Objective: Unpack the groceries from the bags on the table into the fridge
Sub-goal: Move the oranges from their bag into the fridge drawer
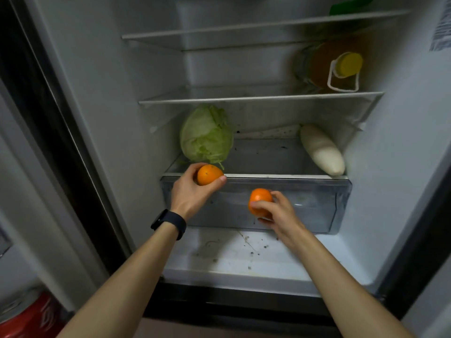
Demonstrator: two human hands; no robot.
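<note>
The fridge stands open in front of me. My left hand (192, 191) grips an orange (208, 174) at the front left edge of the lowest glass shelf (268, 157), just below a green cabbage (206, 134). My right hand (278, 213) holds a second orange (260, 200) in front of the clear crisper drawer (317, 201). A white radish (322, 150) lies on the same shelf at the right. The bags and table are out of view.
A bottle of amber liquid with a yellow cap (334, 64) lies on the middle shelf (244, 100) at the right. Something green (349, 4) sits on the top shelf. The fridge floor (231, 254) below the drawer is speckled with dirt. Red cans (29, 315) show at the lower left.
</note>
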